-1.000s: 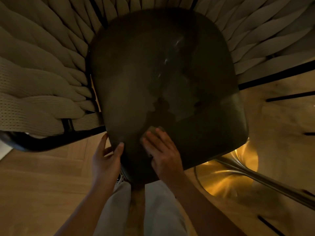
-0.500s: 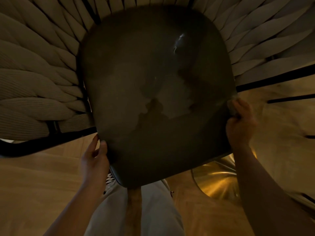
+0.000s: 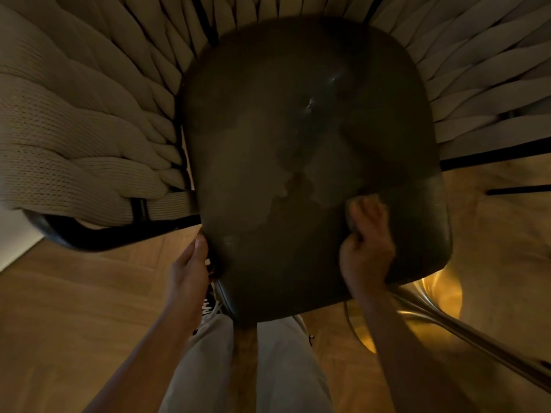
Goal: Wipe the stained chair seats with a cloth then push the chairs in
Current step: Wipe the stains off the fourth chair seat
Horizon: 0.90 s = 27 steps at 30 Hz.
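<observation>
left grip [image 3: 190, 271] clamped, right grip [image 3: 367, 248] curled

The cloth [image 3: 362, 204] is mostly hidden under the right hand [image 3: 368, 248]. The left hand's [image 3: 190, 269] fingertips vanish beneath the seat [image 3: 298, 138] edge.

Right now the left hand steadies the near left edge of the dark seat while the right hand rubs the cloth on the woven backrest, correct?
Not quite. The head view shows the right hand holding the cloth on the dark seat itself, near its right front, not on the woven backrest. The left hand does hold the seat's near left edge.
</observation>
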Available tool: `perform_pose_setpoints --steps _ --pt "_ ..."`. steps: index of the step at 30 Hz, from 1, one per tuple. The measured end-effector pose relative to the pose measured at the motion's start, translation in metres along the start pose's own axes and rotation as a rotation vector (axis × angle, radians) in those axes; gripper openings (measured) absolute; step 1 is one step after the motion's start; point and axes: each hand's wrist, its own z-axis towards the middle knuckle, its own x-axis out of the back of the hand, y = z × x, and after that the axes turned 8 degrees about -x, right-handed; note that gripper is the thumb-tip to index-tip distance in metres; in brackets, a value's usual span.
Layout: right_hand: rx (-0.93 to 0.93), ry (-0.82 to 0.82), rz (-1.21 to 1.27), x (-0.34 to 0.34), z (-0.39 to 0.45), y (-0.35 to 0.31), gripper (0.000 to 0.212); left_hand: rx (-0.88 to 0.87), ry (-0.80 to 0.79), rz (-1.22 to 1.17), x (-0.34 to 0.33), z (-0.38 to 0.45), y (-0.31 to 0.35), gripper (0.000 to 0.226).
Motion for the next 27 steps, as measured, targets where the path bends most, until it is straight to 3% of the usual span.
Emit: perform_pose_setpoints --steps 9,13,16,19,24,27 --pt "0.444 -0.423 -0.028 -0.071 -0.12 -0.11 0.05 0.062 -0.041 -0.132 0.016 -0.006 0.0 0.048" --pt "0.592 -0.459 -0.045 -0.086 -0.121 -0.125 0.037 0.133 -0.01 -0.28 0.025 -0.008 -0.004 0.048" --pt "0.649 -0.47 -0.117 -0.074 -0.108 -0.112 0.041 0.061 -0.07 -0.173 0.022 -0.011 -0.004 0.045" --pt "0.618 -0.404 -0.168 -0.055 -0.089 -0.092 0.046 -0.065 -0.068 -0.022 0.01 -0.014 -0.006 0.037" --pt "0.432 -0.26 -0.213 -0.016 -0.039 -0.04 0.063 -0.278 -0.078 0.439 0.003 -0.008 -0.025 0.087" --pt "0.365 -0.182 -0.194 0.005 -0.006 -0.003 0.065 -0.297 -0.062 0.516 0.001 -0.004 -0.032 0.105"
